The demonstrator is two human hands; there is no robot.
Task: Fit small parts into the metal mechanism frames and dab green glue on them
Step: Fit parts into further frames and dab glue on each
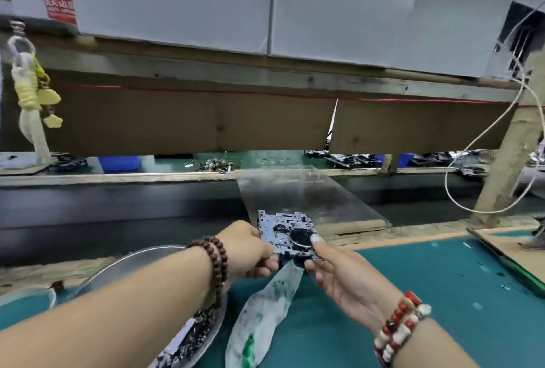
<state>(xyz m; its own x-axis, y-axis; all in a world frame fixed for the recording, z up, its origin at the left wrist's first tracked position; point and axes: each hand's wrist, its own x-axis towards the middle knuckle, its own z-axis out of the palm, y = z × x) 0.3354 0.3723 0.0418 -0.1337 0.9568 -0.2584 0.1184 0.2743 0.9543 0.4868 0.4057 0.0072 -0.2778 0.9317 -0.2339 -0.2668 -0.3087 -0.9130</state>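
Lower left: metal tray [124,261] of small parts [188,338]. Centre: left hand [250,246] and right hand [336,267] both pinch metal frame [283,229] above green bench [427,294]; glue-stained bag [265,308] below. Likely finished piece; next, set it on clear ramp [309,196].

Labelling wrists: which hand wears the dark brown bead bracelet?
The left hand; its dark brown wooden bead bracelet contrasts with the right hand's red-and-white one.

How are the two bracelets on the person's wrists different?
The left bracelet has dark brown beads, all one colour; the right bracelet mixes red and white beads. The left bracelet's beads look small and even, while the right bracelet's vary in size. Both are beaded, wrap the wrist more than once, and sit on hands holding the metal frame.
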